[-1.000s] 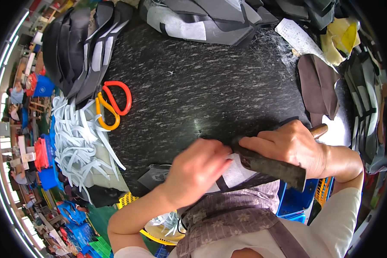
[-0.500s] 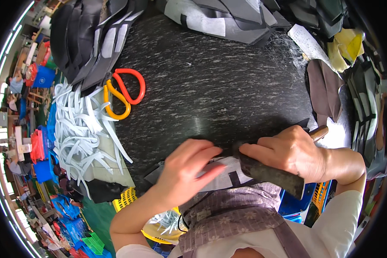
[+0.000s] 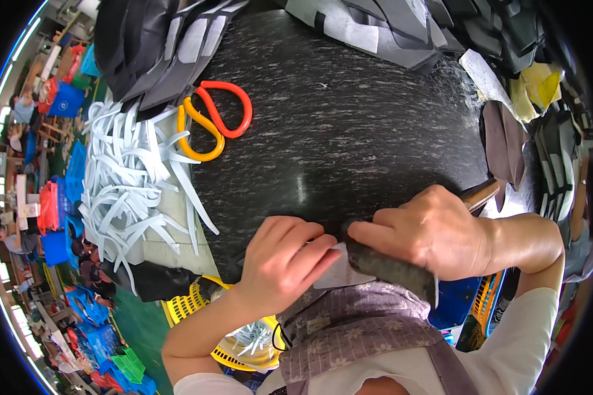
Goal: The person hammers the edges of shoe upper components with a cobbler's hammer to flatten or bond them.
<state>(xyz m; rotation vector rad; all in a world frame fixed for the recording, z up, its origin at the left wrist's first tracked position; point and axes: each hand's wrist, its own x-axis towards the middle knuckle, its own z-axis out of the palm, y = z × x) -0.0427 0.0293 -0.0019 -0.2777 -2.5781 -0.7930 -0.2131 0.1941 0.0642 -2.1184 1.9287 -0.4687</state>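
At the table's near edge, my right hand (image 3: 435, 234) is closed on a hammer-like tool (image 3: 392, 270) with a long, dark, curved head. Its wooden handle (image 3: 481, 195) sticks out behind my knuckles. My left hand (image 3: 286, 263) is curled, thumb and fingers together, at the edge of a thin grey piece with a white patch (image 3: 339, 271). The tool's head lies over the right part of that piece, close to my left fingertips. Both hands hide much of the piece.
Scissors (image 3: 216, 122) with orange and red handles lie beside a heap of pale strips (image 3: 128, 178) at left. Dark cut pieces are stacked at the far left (image 3: 145, 52) and far side (image 3: 369, 33). Brown pieces (image 3: 504, 141) lie at right. A yellow basket (image 3: 184, 307) stands below.
My left fingers have moved closer to the tool's head and drawn together on the piece. A black mark on the piece has gone out of sight. The whole view has shifted slightly.
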